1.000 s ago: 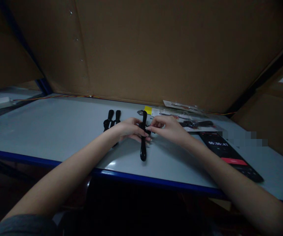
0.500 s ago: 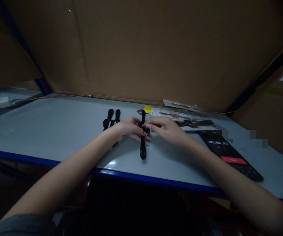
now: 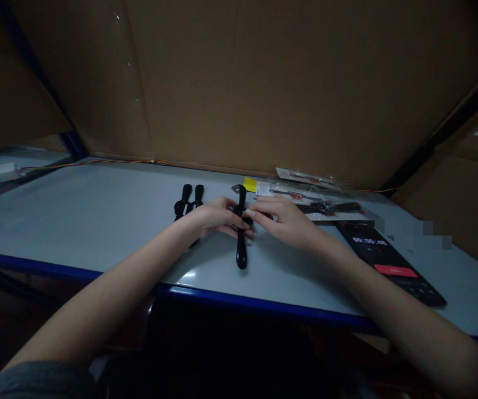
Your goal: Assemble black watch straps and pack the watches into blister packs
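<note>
A black spokeshave with two winged handles stands lengthwise before me, one handle pointing toward me. My left hand is closed around its middle from the left. From the right, my right hand pinches at the middle part, thumb and forefinger together; the small piece under those fingertips is too dark to make out. Just left of my left hand lie two more black spokeshaves side by side, partly covered by that hand and forearm.
Clear plastic packages with similar tools lie at the back right, beside a yellow label. A phone showing a running timer rests at the right. Cardboard walls the back; a blue edge runs along the table front.
The fingertips of my right hand have shifted slightly at the spokeshave's middle. My left hand keeps its hold, and the phone's timer has advanced by a second.
</note>
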### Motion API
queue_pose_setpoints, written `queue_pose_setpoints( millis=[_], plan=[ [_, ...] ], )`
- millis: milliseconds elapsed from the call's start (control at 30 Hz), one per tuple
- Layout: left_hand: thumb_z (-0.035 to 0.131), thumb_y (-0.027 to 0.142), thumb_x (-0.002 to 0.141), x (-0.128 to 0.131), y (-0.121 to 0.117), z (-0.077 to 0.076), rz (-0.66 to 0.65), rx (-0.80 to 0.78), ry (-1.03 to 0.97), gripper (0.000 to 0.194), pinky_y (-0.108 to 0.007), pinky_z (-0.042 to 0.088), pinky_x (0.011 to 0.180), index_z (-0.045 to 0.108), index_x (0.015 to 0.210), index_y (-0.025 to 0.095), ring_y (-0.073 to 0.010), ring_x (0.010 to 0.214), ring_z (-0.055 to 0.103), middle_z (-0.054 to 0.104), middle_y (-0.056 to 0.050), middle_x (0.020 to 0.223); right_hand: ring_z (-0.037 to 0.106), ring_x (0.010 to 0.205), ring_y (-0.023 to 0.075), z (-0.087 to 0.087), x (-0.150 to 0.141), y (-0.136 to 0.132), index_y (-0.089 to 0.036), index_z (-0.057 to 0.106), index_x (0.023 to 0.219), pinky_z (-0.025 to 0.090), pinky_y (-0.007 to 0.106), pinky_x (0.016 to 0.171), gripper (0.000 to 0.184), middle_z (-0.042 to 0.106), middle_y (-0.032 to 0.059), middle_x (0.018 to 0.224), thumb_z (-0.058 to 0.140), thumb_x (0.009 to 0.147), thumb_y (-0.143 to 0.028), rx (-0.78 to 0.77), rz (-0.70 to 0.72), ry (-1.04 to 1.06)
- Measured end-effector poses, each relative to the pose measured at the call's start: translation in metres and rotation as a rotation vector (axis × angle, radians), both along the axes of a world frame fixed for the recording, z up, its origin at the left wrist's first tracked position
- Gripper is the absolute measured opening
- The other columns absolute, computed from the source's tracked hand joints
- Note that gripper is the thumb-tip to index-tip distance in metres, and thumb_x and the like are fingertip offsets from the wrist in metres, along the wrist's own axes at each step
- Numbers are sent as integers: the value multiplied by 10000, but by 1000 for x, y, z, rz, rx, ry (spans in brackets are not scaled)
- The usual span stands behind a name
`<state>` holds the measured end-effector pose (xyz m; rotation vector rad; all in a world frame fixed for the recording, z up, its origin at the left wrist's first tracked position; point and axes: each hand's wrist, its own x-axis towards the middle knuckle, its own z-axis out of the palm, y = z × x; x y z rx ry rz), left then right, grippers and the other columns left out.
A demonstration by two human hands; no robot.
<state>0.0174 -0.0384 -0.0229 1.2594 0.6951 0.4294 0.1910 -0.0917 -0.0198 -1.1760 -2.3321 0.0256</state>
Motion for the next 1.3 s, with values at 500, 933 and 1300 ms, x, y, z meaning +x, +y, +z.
queue_pose_setpoints(
  millis=[500, 933, 1300],
  plan=[
    [699, -31, 594, 0, 1, -1, 36, -19, 4, 427, -380, 569, 667, 524, 975, 45, -242, 710, 684, 665, -116, 771, 496, 649, 137, 0, -2, -2, -177, 577, 699, 275, 271, 613, 303, 574, 20, 668, 384, 898, -300, 6, -54, 6],
    [696, -20, 599, -1, -1, 1, 39, -22, 23, 515, -362, 565, 666, 495, 1071, 34, -229, 707, 683, 665, -107, 758, 484, 606, 131, -1, 0, 0, -182, 571, 755, 261, 269, 587, 206, 572, 7, 642, 446, 863, -304, 16, -169, -29],
    [693, 1, 593, 0, -3, 1, -7, 26, 46, 577, -337, 548, 649, 462, 1119, 60, -194, 645, 679, 654, -47, 714, 430, 502, 109, -10, -11, -3, -192, 565, 686, 235, 254, 498, 200, 517, -10, 542, 497, 829, -313, -143, -175, 114]
  ],
)
